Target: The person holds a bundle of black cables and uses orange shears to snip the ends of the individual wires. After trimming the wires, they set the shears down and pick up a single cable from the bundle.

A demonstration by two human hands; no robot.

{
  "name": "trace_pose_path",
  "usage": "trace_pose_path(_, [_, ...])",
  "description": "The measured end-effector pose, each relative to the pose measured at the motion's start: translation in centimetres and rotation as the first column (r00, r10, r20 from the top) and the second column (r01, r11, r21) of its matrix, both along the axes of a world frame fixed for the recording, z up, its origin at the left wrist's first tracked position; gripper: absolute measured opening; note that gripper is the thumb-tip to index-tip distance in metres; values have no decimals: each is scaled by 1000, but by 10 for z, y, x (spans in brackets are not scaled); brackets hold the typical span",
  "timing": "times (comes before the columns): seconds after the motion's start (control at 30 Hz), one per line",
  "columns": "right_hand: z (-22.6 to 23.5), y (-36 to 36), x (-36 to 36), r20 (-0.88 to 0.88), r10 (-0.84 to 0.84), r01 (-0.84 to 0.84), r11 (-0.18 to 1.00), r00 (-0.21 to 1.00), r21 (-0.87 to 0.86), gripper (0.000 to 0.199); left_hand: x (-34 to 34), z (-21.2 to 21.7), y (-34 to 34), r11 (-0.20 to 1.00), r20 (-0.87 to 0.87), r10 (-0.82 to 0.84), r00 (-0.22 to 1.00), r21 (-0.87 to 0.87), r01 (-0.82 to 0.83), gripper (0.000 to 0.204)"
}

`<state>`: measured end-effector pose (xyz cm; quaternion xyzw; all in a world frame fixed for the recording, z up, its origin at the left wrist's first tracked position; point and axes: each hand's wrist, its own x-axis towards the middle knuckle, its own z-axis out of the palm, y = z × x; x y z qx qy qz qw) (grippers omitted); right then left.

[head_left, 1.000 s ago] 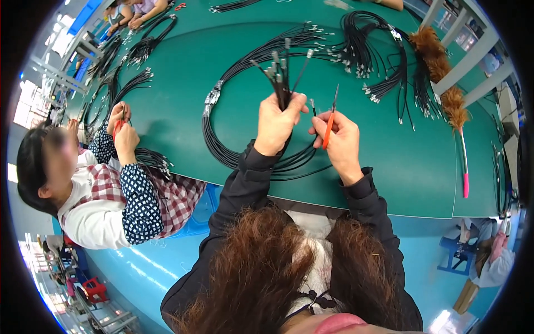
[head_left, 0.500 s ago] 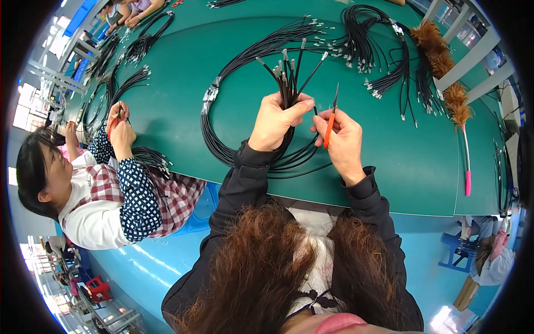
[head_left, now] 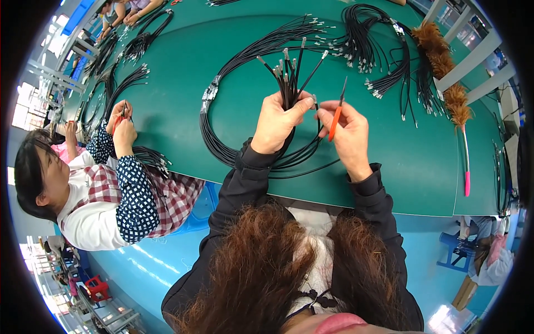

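Note:
My left hand (head_left: 276, 123) is closed round a bunch of black cables (head_left: 289, 92), whose silvery ends fan out above the fingers. Between its thumb and forefinger one cable end points toward my right hand. With the other hand, my right (head_left: 351, 133), I grip orange-handled scissors (head_left: 335, 123), their dark blades pointing up and away. The right thumb and fingertips are close beside that single cable end; whether they touch it I cannot tell. Below and left of the bunch, the cables loop round as a large coil (head_left: 210, 131) on the green table, bound by a pale tie (head_left: 210, 93).
More black cable bundles (head_left: 361, 39) lie at the back right, near a brown feather duster (head_left: 456, 106) with a pink handle tip. At the left a co-worker (head_left: 105, 189) sits holding red-handled scissors. Grey rails (head_left: 473, 61) rise at the table's right edge.
My right hand with the scissors has shifted slightly right, and the blades tilt further right. My left hand stays nearly in place on the bunch.

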<state>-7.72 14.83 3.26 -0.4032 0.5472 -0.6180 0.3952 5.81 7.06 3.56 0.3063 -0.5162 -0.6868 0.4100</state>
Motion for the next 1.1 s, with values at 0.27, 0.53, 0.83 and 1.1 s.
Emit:
trace_pose_path(0.27, [19,-13,-13,-131,107,-112,993,986,-34,18,3,2,3,998,62,-10,998,-54,13,17])
trace_pose_path(0.53, [7,-19,-18,150,140,-133,990,979,-54,16,-2,6,3,999,52,38,998,-36,-36,19])
trace_pose_path(0.83, [18,-13,-15,105,144,-143,990,984,-14,16,-1,4,5,999,41,37,998,-27,-36,17])
trace_pose_path(1.1, [5,-17,-16,260,137,-124,990,956,-65,16,-2,5,6,999,49,47,998,-28,-46,15])
